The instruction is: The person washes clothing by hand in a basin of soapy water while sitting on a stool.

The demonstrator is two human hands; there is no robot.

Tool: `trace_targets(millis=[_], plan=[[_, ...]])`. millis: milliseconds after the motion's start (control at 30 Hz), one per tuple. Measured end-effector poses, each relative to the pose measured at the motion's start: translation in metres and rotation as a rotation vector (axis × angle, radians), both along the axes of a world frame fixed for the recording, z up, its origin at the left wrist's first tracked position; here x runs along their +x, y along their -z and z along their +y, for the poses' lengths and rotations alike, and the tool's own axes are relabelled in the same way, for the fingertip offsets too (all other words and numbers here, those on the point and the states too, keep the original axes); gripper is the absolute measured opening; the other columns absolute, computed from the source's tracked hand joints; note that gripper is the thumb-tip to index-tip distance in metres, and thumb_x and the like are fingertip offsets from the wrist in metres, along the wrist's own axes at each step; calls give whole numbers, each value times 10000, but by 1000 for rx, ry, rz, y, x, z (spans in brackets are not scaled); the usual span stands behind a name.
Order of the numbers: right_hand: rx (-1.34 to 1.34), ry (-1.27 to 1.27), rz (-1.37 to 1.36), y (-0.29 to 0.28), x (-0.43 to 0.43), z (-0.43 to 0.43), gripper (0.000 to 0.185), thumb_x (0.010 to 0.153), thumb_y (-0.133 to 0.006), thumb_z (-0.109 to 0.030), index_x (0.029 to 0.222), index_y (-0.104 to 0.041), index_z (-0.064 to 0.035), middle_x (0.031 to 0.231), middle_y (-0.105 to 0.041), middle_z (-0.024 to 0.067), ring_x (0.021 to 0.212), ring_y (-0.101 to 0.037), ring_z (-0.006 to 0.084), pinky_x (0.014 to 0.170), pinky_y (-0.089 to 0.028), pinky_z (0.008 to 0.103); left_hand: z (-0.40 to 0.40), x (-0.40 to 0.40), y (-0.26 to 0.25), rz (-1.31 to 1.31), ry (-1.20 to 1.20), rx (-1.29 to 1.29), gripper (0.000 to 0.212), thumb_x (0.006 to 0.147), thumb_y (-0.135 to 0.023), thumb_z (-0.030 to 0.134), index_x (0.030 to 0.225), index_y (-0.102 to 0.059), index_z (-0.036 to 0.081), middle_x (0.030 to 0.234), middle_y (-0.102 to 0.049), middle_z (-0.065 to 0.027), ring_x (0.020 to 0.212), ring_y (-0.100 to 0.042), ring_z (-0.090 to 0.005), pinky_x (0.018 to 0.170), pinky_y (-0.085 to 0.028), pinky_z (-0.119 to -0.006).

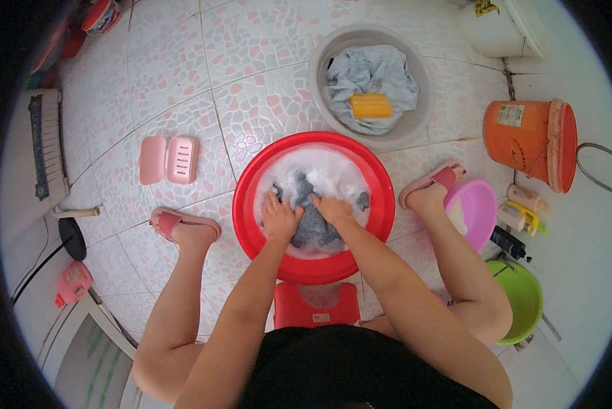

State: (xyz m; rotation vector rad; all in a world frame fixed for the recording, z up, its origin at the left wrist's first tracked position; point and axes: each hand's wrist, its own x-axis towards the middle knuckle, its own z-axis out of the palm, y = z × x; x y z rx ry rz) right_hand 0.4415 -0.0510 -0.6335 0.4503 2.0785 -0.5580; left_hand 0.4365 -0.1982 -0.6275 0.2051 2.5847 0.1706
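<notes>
A red plastic basin [313, 273] stands on the tiled floor before me, holding white suds [331, 166] and a wet dark grey cloth [313, 225]. My left hand [280, 217] lies at the cloth's left side, fingers spread, with a ring on one finger. On the cloth's upper right rests my right hand [334, 210], its fingertips partly hidden by foam and fabric; whether it grips the cloth is unclear. Behind the red basin, a grey basin [318, 84] contains a light grey garment [372, 66] with a yellow-orange soap bar [371, 106] on top.
An open pink soap box [183, 159] lies on the floor at left. To the right are an orange bucket [520, 138], a pink basin [482, 214], several bottles [512, 217] and a green basin [528, 307]. A red plastic stool [316, 307] stands close in front of me.
</notes>
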Motion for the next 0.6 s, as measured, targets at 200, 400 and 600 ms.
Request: trace_targets(millis=[200, 400, 600], plan=[[-95, -74, -150, -12, -19, 5, 509, 774, -445, -284, 1241, -393, -88, 1236, -416, 193, 1158, -384, 336, 944, -322, 407, -10, -10, 24, -489, -85, 63, 620, 719, -547, 483, 1197, -460, 96, 1286, -327, -220, 1155, -354, -365, 956, -281, -449], [-34, 549, 433, -11, -15, 27, 638, 588, -679, -144, 1171, -452, -20, 1121, -496, 219, 984, -517, 350, 828, -414, 402, 10, -25, -23, 19, -82, 270, 786, 629, -691, 259, 1293, -286, 144, 1239, -357, -237, 1114, -397, -361, 929, -302, -445], [-488, 547, 768, -73, 8, 15, 482, 520, -667, -101, 970, -554, 31, 1027, -518, 162, 933, -518, 273, 825, -390, 311, 7, -37, -39, -452, -904, 1186, 688, 734, -539, 120, 1324, -188, 71, 1201, -425, -159, 1050, -466, -258, 924, -334, -347]])
